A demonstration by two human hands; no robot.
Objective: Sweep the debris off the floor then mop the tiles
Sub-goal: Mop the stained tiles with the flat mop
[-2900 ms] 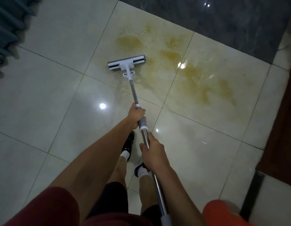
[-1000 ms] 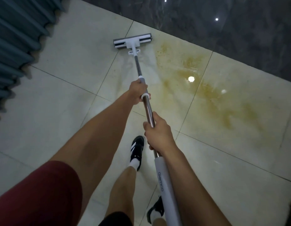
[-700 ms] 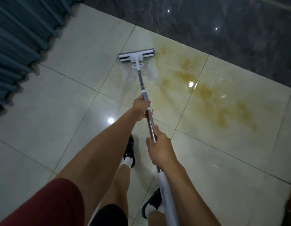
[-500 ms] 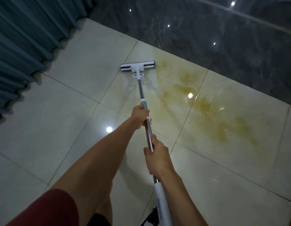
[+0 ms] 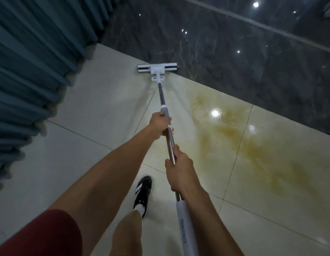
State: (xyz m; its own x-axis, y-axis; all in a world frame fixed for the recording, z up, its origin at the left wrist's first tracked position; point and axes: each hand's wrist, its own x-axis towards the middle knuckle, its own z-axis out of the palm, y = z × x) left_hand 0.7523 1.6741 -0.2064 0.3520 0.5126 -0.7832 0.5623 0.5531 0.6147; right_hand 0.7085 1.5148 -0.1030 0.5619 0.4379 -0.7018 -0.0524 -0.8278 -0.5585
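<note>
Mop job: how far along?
Done: no loose debris shows, so sweeping looks finished. In hand: the left hand and right hand grip the mop, its head at the dark wall base. Left: the yellow-brown stain covers the tiles right of the mopped lane.

One mop (image 5: 166,111) is in view, with one white head (image 5: 158,68) at its far end and one white foam grip (image 5: 185,230) at its near end. Two hands are on its pole: the left hand (image 5: 159,125) farther along, the right hand (image 5: 180,172) nearer. One black shoe (image 5: 143,193) with white stripes shows on the near floor. One teal curtain (image 5: 33,58) hangs at the left. One yellowish stain (image 5: 253,145) spreads over the pale tiles (image 5: 97,115) at the right, crossing at least two of them. One band of dark marble flooring (image 5: 234,52) runs along the far side.
</note>
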